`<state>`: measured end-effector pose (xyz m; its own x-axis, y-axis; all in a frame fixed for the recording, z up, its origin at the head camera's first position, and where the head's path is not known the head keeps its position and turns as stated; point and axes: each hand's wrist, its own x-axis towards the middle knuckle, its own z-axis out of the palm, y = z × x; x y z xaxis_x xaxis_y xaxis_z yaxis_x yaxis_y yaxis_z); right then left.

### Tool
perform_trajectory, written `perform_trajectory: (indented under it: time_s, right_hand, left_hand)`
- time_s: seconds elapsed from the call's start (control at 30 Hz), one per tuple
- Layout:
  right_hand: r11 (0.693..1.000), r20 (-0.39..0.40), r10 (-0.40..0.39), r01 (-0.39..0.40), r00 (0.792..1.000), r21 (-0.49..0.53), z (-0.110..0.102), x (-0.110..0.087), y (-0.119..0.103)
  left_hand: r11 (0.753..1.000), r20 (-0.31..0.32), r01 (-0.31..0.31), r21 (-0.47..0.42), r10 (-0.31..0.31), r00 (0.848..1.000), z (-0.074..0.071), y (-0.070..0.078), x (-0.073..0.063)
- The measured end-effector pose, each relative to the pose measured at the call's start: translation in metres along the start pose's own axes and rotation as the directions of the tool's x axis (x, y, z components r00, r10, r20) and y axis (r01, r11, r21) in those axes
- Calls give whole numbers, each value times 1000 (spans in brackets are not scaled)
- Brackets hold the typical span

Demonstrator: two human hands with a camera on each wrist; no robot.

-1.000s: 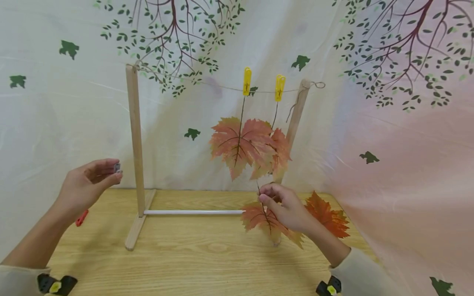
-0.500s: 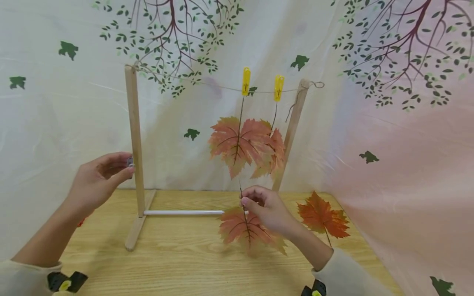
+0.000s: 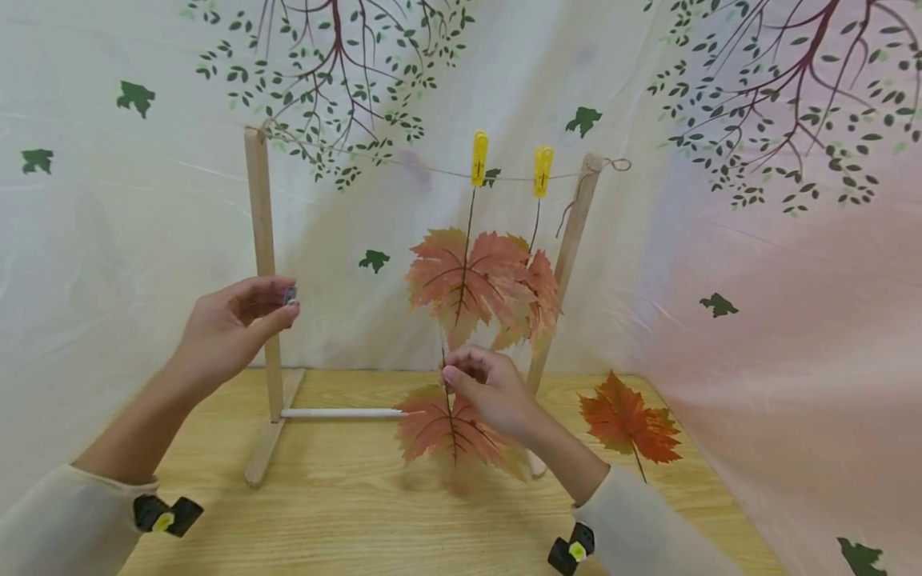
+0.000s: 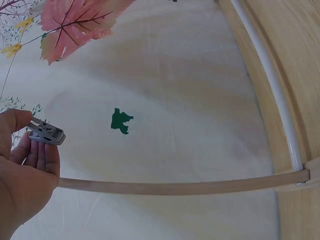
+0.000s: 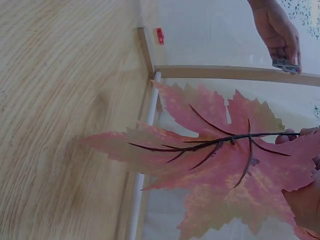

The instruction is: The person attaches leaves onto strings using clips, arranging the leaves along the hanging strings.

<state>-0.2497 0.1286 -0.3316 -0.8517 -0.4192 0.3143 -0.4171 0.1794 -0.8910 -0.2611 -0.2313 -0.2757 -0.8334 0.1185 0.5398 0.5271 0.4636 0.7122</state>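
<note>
Head view: pinching a gray clip point(image 3: 290, 296) between thumb and fingertips of the left hand point(image 3: 229, 328), with fingers bent and brought together on it, the clip right at their tips and just to the right of the left post point(image 3: 261, 208). Gripping a pinkish leaf point(image 3: 452, 432) by its stem with the right hand point(image 3: 499, 394), with thumb pressed to bent fingers and hardly any gap between; with the blade below those fingers and the free end of the stem above them, in front of a white rod point(image 3: 338, 414) and over the wooden table point(image 3: 324, 520). Higher up, clipped to a string point(image 3: 432, 169) by yellow clothespins point(image 3: 479, 160): two hanging leaves point(image 3: 468, 276). At the right, on the table: an orange leaf point(image 3: 628, 418).

Left wrist view: gripping the same clip, with thumb on one side, fingers on the other, and one end jutting past the fingertips. Well apart from a hanging leaf at the upper edge.

Right wrist view: held by the stem, broad face in sight, with the right-hand fingers partly hidden behind the blade; impossible to tell their exact spacing here. Near the foot of the left post: a red clip point(image 5: 160, 36).
</note>
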Motion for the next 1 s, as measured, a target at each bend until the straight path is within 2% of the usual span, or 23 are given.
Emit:
perform_trajectory:
  time_s: [0.07,0.3,0.5,0.73,1.0]
  right_hand:
    - [1000,0,13,-13,1000,16,3,4,-1]
    - [1000,-6,11,-11,1000,23,12,21,-4]
    - [1000,-12,2,-2,1000,27,19,38,-13]
    - [999,-23,-40,41,999,18,26,57,-27]
    - [996,-51,-91,91,995,0,28,77,-43]
  left_hand:
    - [1000,7,-11,-4,11,1000,2,4,3]
    - [1000,17,12,-26,-12,1000,9,17,12]
    - [1000,14,-26,-1,26,1000,14,27,23]
    - [994,1,-110,4,110,994,16,46,40]
    - [978,-47,-208,-5,208,977,16,72,62]
